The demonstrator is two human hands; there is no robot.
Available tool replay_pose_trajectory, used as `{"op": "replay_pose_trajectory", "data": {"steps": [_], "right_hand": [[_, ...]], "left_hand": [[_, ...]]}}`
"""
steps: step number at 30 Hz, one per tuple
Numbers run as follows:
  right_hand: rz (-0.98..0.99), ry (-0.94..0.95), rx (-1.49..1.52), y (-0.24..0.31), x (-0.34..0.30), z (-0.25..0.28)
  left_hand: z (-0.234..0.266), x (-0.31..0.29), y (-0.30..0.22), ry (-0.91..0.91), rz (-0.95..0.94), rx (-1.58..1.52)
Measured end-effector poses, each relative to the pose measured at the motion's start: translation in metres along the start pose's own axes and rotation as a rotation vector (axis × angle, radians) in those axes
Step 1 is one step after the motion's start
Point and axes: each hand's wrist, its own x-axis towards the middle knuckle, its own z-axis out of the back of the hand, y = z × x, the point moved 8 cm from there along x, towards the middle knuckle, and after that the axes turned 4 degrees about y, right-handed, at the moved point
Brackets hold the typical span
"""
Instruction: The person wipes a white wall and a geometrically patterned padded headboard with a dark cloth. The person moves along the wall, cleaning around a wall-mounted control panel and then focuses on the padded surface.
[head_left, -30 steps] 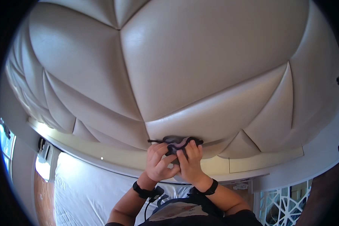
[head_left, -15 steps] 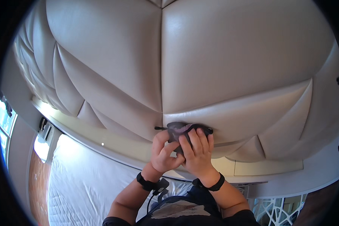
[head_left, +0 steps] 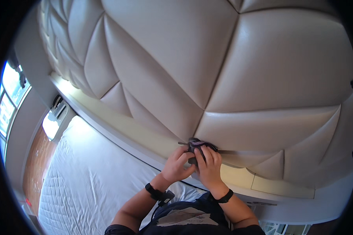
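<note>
Both my hands hold a small, dark grey, crumpled cloth-like item [head_left: 193,145] in front of the padded headboard's lower panels. A purplish strip shows along its top, and a thin dark tip pokes out at its left. I cannot make out its exact kind. My left hand [head_left: 178,164] pinches its left side between thumb and fingers. From the right, my right hand [head_left: 209,166] lays its bent fingers over the front of the item. The palms and part of the item are hidden.
The beige padded headboard [head_left: 161,55] rises ahead, with a cream ledge [head_left: 117,117] below it. A bed with a white quilted sheet [head_left: 94,172] lies at the left. Beyond are a white bedside unit [head_left: 53,123], wooden floor [head_left: 37,156] and a window [head_left: 11,90].
The view has turned, so the headboard seams now slant and more of the bed shows. Both hands still hold the dark item, now slightly lower and farther right in the picture.
</note>
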Motion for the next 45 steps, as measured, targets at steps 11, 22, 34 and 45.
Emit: {"op": "replay_pose_trajectory", "data": {"steps": [11,22,34,45], "right_hand": [[0.176,-0.417,0.101,0.042,0.138,0.074],[0.129,-0.238,-0.035,0.034,0.102,0.003],[0.133,0.113,0.039,0.037,0.047,-0.061],[0.237,-0.239,0.063,0.078,0.147,0.050]], "left_hand": [[0.110,0.079,-0.048,-0.419,-0.193,0.278],[0.065,0.026,0.022,-0.414,0.028,0.149],[0.032,-0.031,0.066,-0.126,0.391,-0.034],[0.135,0.050,-0.016,-0.440,-0.028,0.149]]}}
